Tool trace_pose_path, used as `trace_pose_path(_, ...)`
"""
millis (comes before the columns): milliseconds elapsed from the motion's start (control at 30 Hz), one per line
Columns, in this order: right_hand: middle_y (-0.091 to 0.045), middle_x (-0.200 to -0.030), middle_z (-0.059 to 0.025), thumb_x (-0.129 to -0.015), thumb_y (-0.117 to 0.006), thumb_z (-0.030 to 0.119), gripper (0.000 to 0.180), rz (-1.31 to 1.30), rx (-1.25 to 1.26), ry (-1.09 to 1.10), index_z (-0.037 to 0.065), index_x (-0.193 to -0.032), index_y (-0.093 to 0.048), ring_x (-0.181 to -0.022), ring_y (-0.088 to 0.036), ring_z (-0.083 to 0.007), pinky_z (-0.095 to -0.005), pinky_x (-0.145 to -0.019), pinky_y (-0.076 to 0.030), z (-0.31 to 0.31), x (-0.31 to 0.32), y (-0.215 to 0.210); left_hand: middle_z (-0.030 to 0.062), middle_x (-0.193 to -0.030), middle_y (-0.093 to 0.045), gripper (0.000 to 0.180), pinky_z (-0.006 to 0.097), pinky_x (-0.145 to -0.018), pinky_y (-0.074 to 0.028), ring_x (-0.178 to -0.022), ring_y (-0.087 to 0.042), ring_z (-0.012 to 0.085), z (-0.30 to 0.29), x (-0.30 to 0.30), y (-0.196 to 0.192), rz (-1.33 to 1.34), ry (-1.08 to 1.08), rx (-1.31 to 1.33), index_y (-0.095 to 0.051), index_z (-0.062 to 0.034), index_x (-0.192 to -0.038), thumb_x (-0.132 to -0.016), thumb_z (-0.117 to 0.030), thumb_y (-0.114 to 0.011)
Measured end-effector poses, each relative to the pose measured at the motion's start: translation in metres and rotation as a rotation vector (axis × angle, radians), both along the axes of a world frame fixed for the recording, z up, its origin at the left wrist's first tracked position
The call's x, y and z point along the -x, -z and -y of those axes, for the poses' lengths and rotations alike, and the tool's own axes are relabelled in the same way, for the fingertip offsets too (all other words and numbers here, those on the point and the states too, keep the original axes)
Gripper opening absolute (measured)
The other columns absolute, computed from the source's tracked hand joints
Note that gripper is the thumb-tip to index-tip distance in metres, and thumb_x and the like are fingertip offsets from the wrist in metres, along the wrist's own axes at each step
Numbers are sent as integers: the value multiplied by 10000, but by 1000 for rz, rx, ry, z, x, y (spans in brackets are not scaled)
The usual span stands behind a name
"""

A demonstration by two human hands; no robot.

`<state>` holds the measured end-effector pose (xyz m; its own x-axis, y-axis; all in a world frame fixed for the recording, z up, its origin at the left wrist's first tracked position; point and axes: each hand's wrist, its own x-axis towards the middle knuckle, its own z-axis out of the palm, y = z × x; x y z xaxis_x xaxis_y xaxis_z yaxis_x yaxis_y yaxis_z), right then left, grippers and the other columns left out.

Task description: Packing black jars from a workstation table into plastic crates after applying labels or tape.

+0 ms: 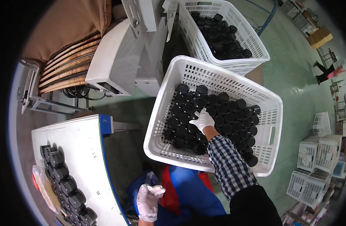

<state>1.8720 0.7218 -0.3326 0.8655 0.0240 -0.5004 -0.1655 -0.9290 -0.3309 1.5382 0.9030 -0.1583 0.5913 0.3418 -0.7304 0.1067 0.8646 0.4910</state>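
Note:
My right hand (202, 120), in a white glove with a checked sleeve behind it, reaches into a white slotted crate (169, 98) filled with black round jars (225, 113). Its fingers rest on the jars near the crate's middle; whether it grips one I cannot tell. My left hand (148, 201), also gloved in white, hovers low over my lap with fingers loosely curled and nothing in it. To its left a white table (86, 150) carries rows of black jars (63, 177) along its left edge.
A second white crate (252, 41) of black jars stands behind the first. A white machine housing (116, 56) and wooden slats (67, 64) lie at upper left. Stacked empty crates (316, 165) stand at right. A person (329, 71) is far off on the green floor.

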Motion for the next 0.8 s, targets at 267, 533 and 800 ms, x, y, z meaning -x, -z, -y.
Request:
trace_pose_path(267,-616,-1191,-180,-675,-843,377,739,-30,84,-7,53,-1238,-490,-1088,-627,-324,-421,-895,-519,6,-8,10,243,-919,-671,265,444,-793,-553,-836,-681,355,6,0,-1,-19,56,-68,-588,-38,-899,-981,-285,-532)
trace_pose_path(533,-573,-1131,-140,-738,-713,514,611,172,-32,-571,100,-1177,-615,-1116,-564,-335,-430,-918,-481,14,13,-92,217,-1048,-663,266,455,-908,-520,-940,-673,332,-18,2,-30,117,99,-144,-587,-32,-910,-1019,-243,-468)
trace_pose_path(800,-625,-1026,-229,-654,-819,374,749,236,-468,-968,20,-1234,-503,-962,-631,-381,-447,-809,-514,-84,101,-286,139,-1078,-656,220,324,-843,-493,-911,-632,189,-61,51,-70,269,-31,-478,-590,-43,-949,-1010,-232,-495)
